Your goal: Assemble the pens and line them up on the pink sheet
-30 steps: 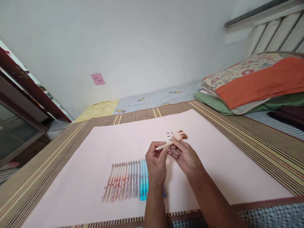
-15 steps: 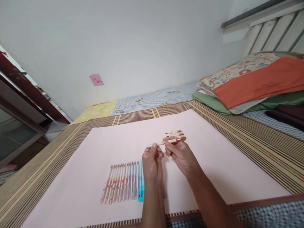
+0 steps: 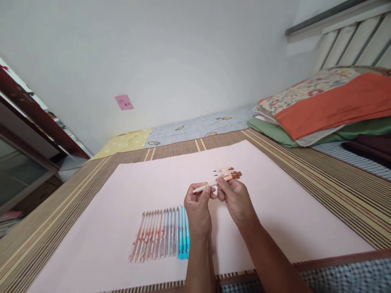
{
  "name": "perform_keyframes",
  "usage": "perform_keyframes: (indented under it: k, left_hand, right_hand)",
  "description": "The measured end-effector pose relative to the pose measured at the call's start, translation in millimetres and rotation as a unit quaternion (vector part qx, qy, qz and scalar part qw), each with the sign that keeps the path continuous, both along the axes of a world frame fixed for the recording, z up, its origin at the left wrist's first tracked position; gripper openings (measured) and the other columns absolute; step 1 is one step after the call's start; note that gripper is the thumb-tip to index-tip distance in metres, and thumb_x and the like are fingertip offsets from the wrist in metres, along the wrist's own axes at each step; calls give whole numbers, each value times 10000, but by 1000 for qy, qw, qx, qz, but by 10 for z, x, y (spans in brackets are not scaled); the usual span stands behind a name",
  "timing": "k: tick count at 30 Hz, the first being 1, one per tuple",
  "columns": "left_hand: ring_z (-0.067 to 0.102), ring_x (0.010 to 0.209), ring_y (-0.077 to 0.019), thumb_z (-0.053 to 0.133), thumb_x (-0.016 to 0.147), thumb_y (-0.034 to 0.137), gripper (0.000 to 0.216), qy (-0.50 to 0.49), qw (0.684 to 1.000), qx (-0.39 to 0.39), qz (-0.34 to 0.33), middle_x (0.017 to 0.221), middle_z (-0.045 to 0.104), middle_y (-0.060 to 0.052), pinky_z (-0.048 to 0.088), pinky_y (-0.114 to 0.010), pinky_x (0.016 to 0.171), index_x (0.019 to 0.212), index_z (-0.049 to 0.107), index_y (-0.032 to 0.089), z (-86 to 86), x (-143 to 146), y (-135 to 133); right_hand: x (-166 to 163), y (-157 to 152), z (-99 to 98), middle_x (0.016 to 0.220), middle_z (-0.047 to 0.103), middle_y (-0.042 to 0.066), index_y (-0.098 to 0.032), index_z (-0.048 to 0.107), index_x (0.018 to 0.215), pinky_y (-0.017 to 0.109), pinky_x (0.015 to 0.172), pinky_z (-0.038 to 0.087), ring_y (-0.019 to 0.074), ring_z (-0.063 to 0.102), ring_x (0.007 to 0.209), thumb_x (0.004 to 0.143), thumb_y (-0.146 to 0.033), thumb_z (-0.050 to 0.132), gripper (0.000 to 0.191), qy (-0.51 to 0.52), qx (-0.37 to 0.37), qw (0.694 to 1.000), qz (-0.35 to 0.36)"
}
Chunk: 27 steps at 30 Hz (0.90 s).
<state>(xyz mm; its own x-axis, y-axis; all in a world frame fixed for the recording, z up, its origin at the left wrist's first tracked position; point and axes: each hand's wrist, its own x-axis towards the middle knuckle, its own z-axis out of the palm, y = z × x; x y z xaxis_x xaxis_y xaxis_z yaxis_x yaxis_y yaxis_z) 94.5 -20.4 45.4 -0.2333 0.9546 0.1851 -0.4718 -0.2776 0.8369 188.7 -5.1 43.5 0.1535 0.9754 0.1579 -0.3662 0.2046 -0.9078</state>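
Observation:
Between my two hands I hold a pale pen (image 3: 200,188) with a brown end, tilted up to the right above the pink sheet. My left hand (image 3: 200,205) pinches it near the white tip at the left. Fingers of my right hand (image 3: 233,197) are closed round it toward the brown end. Just beyond, two similar pens (image 3: 222,169) with brown ends lie on the sheet, the nearer one partly covered. Left of my left forearm is a row of several clear pens (image 3: 155,234) with reddish and grey parts, then several blue pens (image 3: 182,232), partly hidden by the forearm.
The pink sheet (image 3: 91,228) lies on a striped mat (image 3: 305,175). Folded bedding (image 3: 330,106) in orange and green is stacked at the right. A pink note (image 3: 124,102) sticks to the wall behind. A dark cabinet (image 3: 21,162) stands at the far left.
My left hand has shifted slightly right and turned, so the pen's white tip now shows. The pen is tilted more steeply, and more of the blue pens have come into view.

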Motion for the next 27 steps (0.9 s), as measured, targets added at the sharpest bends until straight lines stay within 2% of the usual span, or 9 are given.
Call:
perform_keyframes:
  k: [3, 7, 9, 12, 16, 18, 23, 27]
  left_hand:
    - [610, 664, -116, 787, 765, 300, 219, 44, 999, 17, 10, 758, 675, -25, 491, -246, 688, 856, 655, 150, 12, -24, -11]
    - [543, 568, -84, 777, 773, 300, 216, -26, 1000, 7, 3, 677, 631, 5, 458, -216, 603, 781, 621, 152, -2, -74, 20]
    - [512, 527, -69, 792, 752, 297, 235, -81, 997, -15, -3, 649, 613, 15, 431, -199, 557, 754, 611, 149, -19, -110, 48]
    - [500, 503, -60, 817, 717, 283, 248, -129, 991, -39, -23, 627, 600, 18, 414, -190, 527, 739, 615, 141, -31, -159, 80]
    - [499, 493, -57, 833, 697, 264, 245, -140, 988, -48, -48, 628, 611, 12, 407, -184, 510, 744, 631, 134, -16, -171, 83]
    - [503, 497, -57, 836, 696, 266, 246, -144, 987, -45, -53, 630, 613, 12, 414, -184, 514, 745, 633, 135, -7, -163, 72]
    - [508, 516, -55, 827, 716, 268, 236, -149, 987, -25, -59, 631, 610, 18, 430, -179, 540, 756, 634, 138, 18, -170, 38]
    - [508, 513, -59, 816, 731, 268, 235, -136, 989, -19, -63, 618, 608, 17, 429, -189, 550, 747, 620, 139, 53, -160, 15]
  right_hand:
    - [-29, 12, -17, 459, 414, -62, -189, 522, 591, 262, 513, 320, 90, 379, 469, 799, -557, 719, 466, 63, -11, 997, 44]
    - [30, 14, 37, 618, 531, -24, -168, 656, 730, 249, 537, 377, 97, 467, 537, 758, -555, 763, 402, 114, -17, 986, 119]
    - [138, 23, 59, 720, 578, 8, -169, 723, 853, 250, 540, 406, 110, 498, 583, 763, -647, 704, 488, 149, -16, 980, 133]
    - [331, 42, 65, 782, 609, 53, -160, 768, 915, 265, 568, 452, 136, 514, 640, 818, -738, 551, 624, 192, -24, 970, 150]
    - [414, 42, 42, 872, 651, 63, -176, 784, 914, 252, 604, 475, 146, 552, 733, 873, -554, 631, 410, 201, -39, 960, 192]
    - [357, 30, 27, 912, 670, 61, -183, 781, 947, 258, 623, 489, 149, 568, 763, 880, -521, 641, 372, 217, -38, 949, 225]
    - [191, 3, 4, 1021, 708, 83, -198, 771, 1004, 400, 867, 527, 214, 622, 949, 926, -580, 532, 458, 257, -14, 922, 290]
    - [194, -19, -5, 1042, 717, 65, -221, 778, 949, 428, 981, 478, 207, 647, 932, 944, -537, 526, 404, 253, 12, 925, 282]
